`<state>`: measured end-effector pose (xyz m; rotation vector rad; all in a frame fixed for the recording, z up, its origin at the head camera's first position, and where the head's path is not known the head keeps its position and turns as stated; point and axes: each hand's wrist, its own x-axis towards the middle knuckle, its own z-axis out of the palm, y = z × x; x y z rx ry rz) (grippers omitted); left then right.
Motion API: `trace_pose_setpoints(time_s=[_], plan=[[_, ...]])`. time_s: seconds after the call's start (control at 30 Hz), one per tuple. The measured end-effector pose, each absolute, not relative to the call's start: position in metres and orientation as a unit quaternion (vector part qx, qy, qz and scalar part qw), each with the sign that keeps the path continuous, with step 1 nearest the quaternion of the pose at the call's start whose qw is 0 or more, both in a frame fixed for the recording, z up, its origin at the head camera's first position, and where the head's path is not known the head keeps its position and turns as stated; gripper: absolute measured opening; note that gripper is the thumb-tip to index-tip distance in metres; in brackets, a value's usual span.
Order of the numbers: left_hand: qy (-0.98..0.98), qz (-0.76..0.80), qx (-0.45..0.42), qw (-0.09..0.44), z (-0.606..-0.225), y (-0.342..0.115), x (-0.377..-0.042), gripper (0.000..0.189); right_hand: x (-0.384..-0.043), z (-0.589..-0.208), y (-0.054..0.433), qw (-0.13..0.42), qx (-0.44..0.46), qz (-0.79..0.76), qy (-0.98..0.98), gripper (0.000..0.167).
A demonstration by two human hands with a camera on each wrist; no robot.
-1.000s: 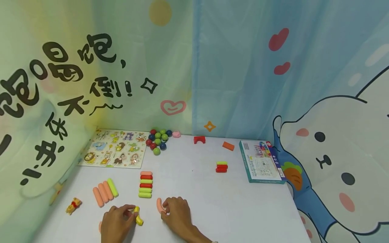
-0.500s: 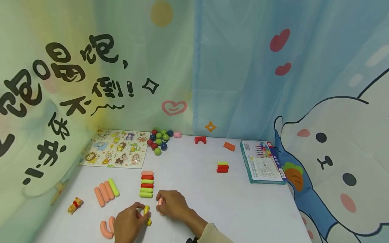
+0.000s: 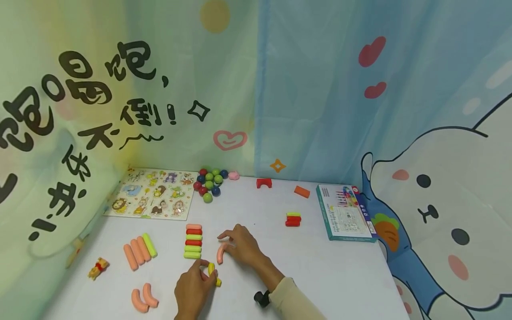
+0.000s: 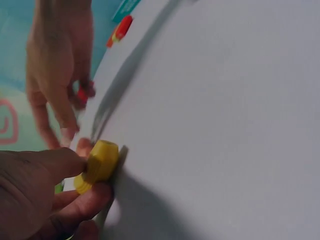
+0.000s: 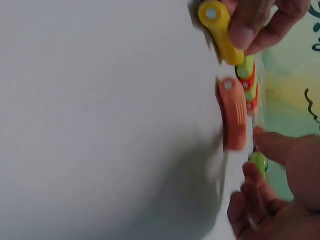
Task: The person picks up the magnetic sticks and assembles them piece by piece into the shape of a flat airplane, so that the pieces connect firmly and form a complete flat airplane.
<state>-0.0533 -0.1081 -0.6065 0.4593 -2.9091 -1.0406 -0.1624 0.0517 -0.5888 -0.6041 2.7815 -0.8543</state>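
My left hand (image 3: 193,286) pinches a yellow curved toy piece (image 3: 211,269) between thumb and fingers, low over the white table. In the left wrist view, ridges show on one side of the yellow piece. Just beyond it lies a salmon curved piece (image 3: 220,254), ridged along its bend in the right wrist view. My right hand (image 3: 245,244) hovers beside that piece, fingers spread and holding nothing; a gap shows between them in the right wrist view. Two more salmon curved pieces (image 3: 138,301) lie at the left front.
A column of salmon, red and lime sticks (image 3: 194,242) lies beyond my left hand. Farther left are more sticks (image 3: 135,253) and a small bear figure (image 3: 98,268). A sticker sheet (image 3: 152,195), coloured balls (image 3: 208,184) and a box (image 3: 346,213) line the back.
My left hand has moved right with the yellow piece. My right hand has carried the salmon curved piece rightward and away from me, then let go of it.
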Motion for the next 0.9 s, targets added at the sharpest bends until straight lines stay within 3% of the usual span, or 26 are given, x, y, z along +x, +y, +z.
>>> trace_pose_setpoints(time_s=[0.13,0.27,0.47,0.9], plan=[[-0.927,-0.342,0.147,0.040,-0.610,-0.099,-0.056,0.030,-0.170,-0.588,0.056,0.107,-0.258,-0.244,0.929,0.031],[-0.925,-0.347,0.147,0.059,-0.612,-0.095,-0.058,0.030,-0.176,-0.591,0.056,0.115,-0.287,-0.220,0.925,0.021],[-0.922,-0.349,0.153,0.073,-0.615,-0.090,-0.062,0.031,-0.183,-0.596,0.054,0.086,-0.299,-0.210,0.927,0.015],[-0.903,-0.363,0.192,0.122,-0.614,-0.083,-0.065,0.024,-0.185,-0.594,0.051,0.124,-0.300,-0.270,0.906,0.020]])
